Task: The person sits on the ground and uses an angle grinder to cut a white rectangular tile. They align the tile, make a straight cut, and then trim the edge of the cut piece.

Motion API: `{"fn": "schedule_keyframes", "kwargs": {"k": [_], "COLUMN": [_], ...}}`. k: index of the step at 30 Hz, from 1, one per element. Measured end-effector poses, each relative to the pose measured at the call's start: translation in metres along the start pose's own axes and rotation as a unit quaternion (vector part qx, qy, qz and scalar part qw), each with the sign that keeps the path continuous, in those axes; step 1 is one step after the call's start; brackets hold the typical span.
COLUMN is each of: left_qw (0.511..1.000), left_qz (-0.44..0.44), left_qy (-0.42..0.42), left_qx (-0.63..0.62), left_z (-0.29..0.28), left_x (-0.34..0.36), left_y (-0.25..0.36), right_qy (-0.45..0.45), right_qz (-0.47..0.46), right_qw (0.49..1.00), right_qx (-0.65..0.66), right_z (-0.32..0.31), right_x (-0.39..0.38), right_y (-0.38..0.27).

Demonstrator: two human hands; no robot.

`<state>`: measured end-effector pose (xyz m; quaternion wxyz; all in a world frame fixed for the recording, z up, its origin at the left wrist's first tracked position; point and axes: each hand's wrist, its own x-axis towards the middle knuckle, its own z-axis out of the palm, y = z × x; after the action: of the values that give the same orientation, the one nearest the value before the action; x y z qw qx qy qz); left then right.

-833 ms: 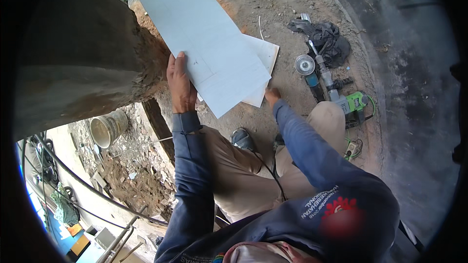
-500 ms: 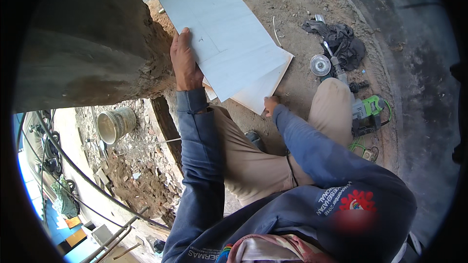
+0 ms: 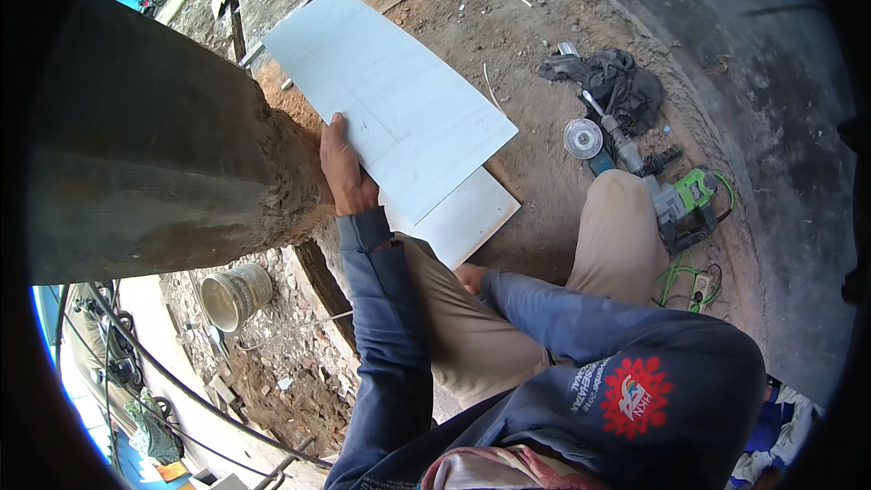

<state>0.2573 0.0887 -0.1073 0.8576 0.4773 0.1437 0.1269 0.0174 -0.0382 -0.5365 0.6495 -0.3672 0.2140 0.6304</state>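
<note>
A large pale grey-white tile (image 3: 399,91) with thin lines drawn across it lies tilted in front of me. My left hand (image 3: 347,171) grips its left edge, thumb on top and the other fingers hidden underneath. Beneath it, a second white tile (image 3: 467,218) sticks out toward my lap, at a slightly different angle. At that lower tile's near corner is my right hand (image 3: 469,278), fingers closed on the edge and partly covered by the sleeve.
A thick concrete column (image 3: 163,154) stands close on the left. To the right lie an angle grinder (image 3: 585,141), a green-and-grey power tool (image 3: 685,204), a dark cloth (image 3: 626,82) and a green cord (image 3: 676,281). A dirty bucket (image 3: 236,298) rests on rubble at the left.
My right hand has drawn back toward my lap, and more of the lower tile shows below the upper one. The view has shifted, so the surroundings sit lower. My left hand keeps its grip.
</note>
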Motion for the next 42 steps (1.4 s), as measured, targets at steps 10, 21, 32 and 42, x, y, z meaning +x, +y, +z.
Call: {"fn": "schedule_keyframes", "kwargs": {"k": [10, 21, 32, 42], "left_qw": [0.999, 0.999, 0.997, 0.998], "left_qz": [-0.03, -0.043, -0.063, -0.049], "left_qy": [-0.022, -0.003, 0.039, -0.035], "left_qx": [-0.011, -0.013, 0.016, -0.002], "left_z": [0.005, 0.003, -0.014, 0.007], "left_x": [0.011, 0.014, 0.007, 0.01], "left_y": [-0.018, -0.022, -0.009, -0.028], "right_qy": [-0.029, 0.505, 0.424, 0.348], "right_qz": [0.077, -0.191, -0.285, -0.285], "right_qw": [0.973, 0.662, 0.738, 0.876], "right_qx": [-0.218, -0.52, -0.44, -0.175], "right_z": [0.006, -0.02, -0.049, -0.064], "right_x": [-0.05, -0.135, -0.104, -0.145], "right_y": [-0.056, -0.236, -0.218, -0.265]}}
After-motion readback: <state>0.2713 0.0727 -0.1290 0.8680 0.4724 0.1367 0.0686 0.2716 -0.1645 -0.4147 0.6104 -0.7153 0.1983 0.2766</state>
